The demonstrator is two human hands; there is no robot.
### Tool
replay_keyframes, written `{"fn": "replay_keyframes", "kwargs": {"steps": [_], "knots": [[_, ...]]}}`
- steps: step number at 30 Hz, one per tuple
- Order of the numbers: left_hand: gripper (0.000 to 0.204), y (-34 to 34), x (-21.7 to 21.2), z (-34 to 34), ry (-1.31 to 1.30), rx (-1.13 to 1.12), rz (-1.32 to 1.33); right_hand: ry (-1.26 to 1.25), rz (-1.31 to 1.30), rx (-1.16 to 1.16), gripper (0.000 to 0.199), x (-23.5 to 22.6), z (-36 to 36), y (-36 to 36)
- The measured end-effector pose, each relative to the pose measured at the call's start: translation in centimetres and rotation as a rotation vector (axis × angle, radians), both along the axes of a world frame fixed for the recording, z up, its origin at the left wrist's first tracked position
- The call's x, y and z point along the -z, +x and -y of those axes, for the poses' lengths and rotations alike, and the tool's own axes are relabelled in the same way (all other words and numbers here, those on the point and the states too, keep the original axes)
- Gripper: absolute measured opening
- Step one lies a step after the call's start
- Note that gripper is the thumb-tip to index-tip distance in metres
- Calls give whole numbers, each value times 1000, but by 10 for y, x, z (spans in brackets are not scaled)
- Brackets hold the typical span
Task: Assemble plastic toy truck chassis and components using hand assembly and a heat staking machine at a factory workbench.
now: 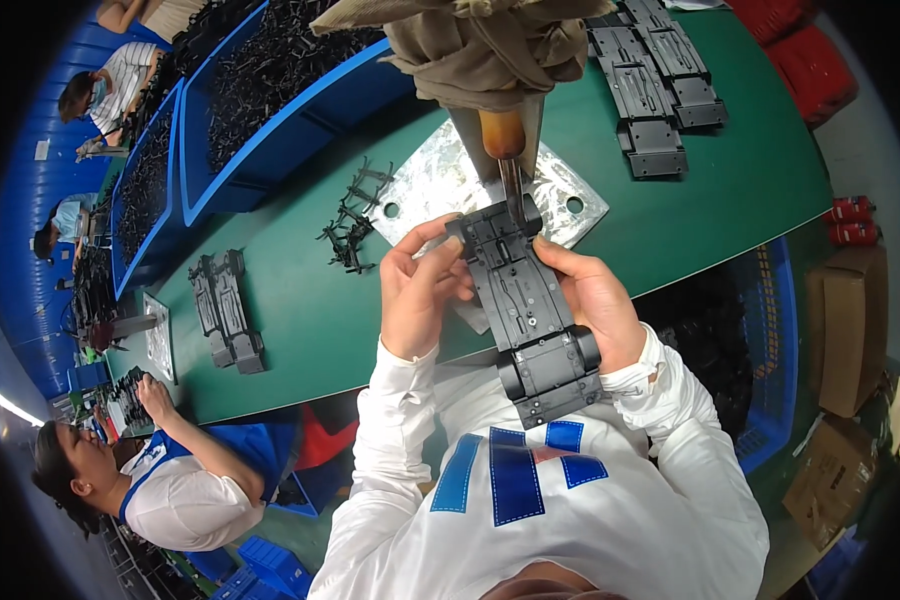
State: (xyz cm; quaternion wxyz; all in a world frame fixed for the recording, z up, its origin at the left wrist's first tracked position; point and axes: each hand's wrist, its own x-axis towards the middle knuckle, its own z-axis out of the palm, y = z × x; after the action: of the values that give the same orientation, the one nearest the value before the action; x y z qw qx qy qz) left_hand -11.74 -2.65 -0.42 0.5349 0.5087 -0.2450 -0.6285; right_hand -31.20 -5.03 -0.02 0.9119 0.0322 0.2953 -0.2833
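Note:
A long black plastic chassis-like part (528, 310) is held between both hands over the near edge of the green table (310, 310). My left hand (420, 290) grips its left side near the far end. My right hand (592, 300) holds its right side. The part's far end sits under the metal tip of a hanging tool with an orange-brown handle (503, 135), which is wrapped in brown cloth above. Beneath lies a shiny metal plate (430, 185) with holes.
Small black plastic pieces (350, 225) lie left of the plate. More black parts are stacked at the far right (655, 90) and at the left (225, 310). Blue bins (270, 100) hold black pieces. A co-worker (170, 480) sits at lower left. Cardboard boxes (850, 330) stand at right.

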Motion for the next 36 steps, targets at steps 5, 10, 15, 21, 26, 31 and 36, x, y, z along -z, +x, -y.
{"fn": "replay_keyframes", "kwargs": {"steps": [5, 10, 15, 21, 26, 31, 36], "knots": [[35, 0, 0, 1, -15, -9, -32, 18, 7, 25, 37, -4, 1, 1], [34, 0, -1, 2, -26, -14, -37, 20, 8, 31, 39, -2, 1, 2], [34, -2, -2, 4, -37, -25, -38, 13, 7, 33, 40, -8, 3, 3], [33, -1, -1, 5, -60, -32, -48, 14, -11, 41, 39, -9, 4, 4], [33, -1, -1, 5, -72, -32, -56, 10, 1, 43, 39, -13, 4, 4], [33, -2, 0, 4, -83, -47, -59, 54, -13, 65, 31, -14, 5, 7], [33, -1, -1, 4, -73, -47, -53, 11, -12, 40, 39, -15, 5, 5]]}}
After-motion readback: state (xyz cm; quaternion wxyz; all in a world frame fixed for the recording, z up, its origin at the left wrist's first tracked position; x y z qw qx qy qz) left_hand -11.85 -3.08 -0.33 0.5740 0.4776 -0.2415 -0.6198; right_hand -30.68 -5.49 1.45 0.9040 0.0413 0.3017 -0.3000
